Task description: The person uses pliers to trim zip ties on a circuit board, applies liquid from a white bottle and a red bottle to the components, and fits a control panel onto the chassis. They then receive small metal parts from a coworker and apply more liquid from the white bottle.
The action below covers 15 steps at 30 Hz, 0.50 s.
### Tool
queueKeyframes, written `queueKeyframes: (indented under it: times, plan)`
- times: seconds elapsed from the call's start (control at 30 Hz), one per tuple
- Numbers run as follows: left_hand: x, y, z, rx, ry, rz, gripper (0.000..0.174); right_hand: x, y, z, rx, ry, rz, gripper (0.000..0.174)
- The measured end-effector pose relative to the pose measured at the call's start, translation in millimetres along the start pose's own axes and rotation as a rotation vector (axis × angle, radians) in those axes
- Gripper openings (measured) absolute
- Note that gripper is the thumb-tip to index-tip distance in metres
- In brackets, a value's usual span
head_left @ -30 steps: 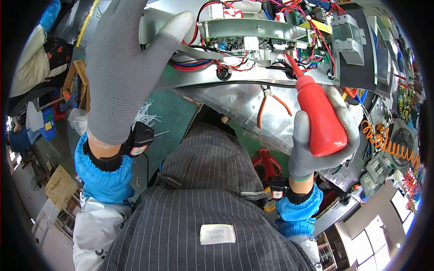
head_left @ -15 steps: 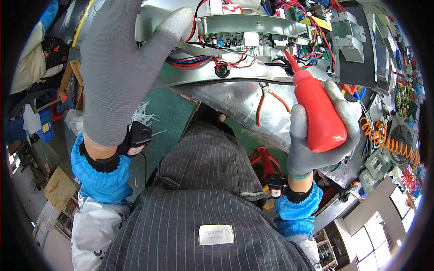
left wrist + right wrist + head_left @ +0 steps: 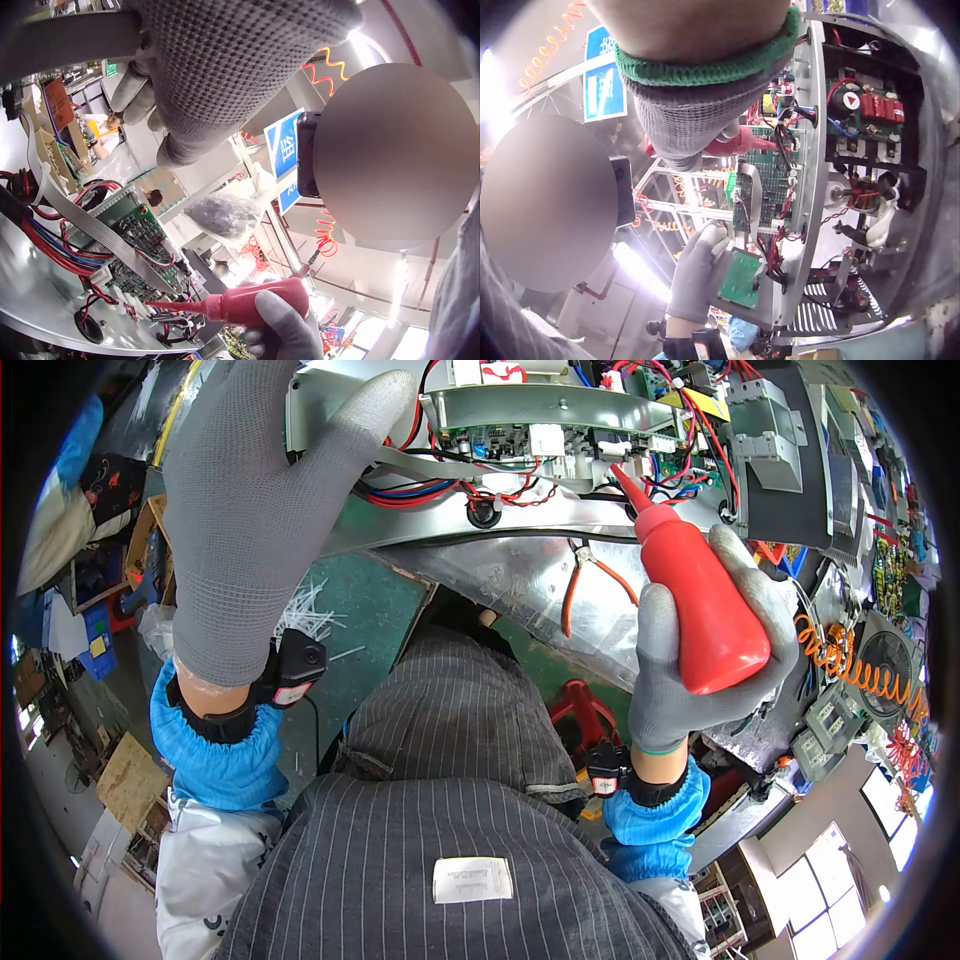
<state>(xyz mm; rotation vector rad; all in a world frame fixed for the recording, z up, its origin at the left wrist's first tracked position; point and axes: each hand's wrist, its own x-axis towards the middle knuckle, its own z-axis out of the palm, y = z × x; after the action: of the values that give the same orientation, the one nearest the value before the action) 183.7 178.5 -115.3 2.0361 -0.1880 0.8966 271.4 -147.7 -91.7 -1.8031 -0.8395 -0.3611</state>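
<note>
My gloved right hand (image 3: 715, 650) grips a red squeeze bottle (image 3: 705, 600), its narrow nozzle pointing up-left to white connectors (image 3: 580, 468) on a circuit board inside a metal chassis (image 3: 400, 532). Whether the tip touches them is not clear. In the left wrist view, thumb and fingers wrap the bottle (image 3: 259, 302); the right wrist view shows it (image 3: 739, 142) partly behind the glove. My gloved left hand (image 3: 260, 510) lies at the chassis's left end, thumb extended near a flat grey cable; the other fingertips leave the head view. In the right wrist view it (image 3: 694, 277) is beside a green board (image 3: 740, 279).
Orange-handled pliers (image 3: 572, 595) lie on the metal surface below the chassis. White strips (image 3: 308, 615) are scattered on the green surface at left. Red, blue and black wires (image 3: 410, 495) run along the board. A coiled orange hose (image 3: 850, 675) and a fan (image 3: 888, 675) are at right.
The bottle's nozzle has shifted slightly left along the connectors, with my right hand still round it. My left hand and the chassis appear a little further left in the head view.
</note>
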Motion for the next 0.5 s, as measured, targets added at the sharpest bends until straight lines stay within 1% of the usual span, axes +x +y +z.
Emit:
queueKeyframes:
  times: [0.03,0.07,0.17,0.27,0.37,0.4,0.43,0.47,0.5]
  plan:
    - [18.1,53.3,11.4,0.39,-0.065,-0.074,0.048,1.1,0.1,0.5,-0.007,-0.006,-0.019,0.062]
    - [30.1,88.6,22.4,0.78,-0.131,-0.148,0.048,1.6,0.2,0.9,-0.014,-0.012,-0.037,0.062]
    - [38.4,110.0,40.9,0.819,-0.097,-0.184,0.047,-0.2,-1.7,3.7,0.002,0.012,0.019,0.062]
    - [32.6,91.2,29.5,0.813,-0.088,-0.151,0.047,-1.1,-1.0,3.3,0.005,-0.003,0.0,0.061]
    - [37.1,109.6,39.8,0.829,-0.097,-0.185,0.047,-3.1,-0.1,2.8,0.014,0.028,-0.017,0.061]
    - [32.0,91.5,31.0,0.83,-0.097,-0.186,0.047,-3.0,-0.6,2.1,0.015,0.027,-0.017,0.061]
    - [22.9,58.1,14.8,0.547,-0.081,-0.214,0.047,-2.3,-2.0,0.9,0.01,0.01,-0.009,0.061]
    - [25.9,47.9,11.1,0.264,-0.064,-0.238,0.046,-1.9,-2.6,0.2,0.005,-0.007,-0.002,0.06]
    - [18.8,51.5,14.4,0.265,-0.063,-0.239,0.046,-1.9,-2.7,0.3,0.006,-0.008,-0.002,0.06]
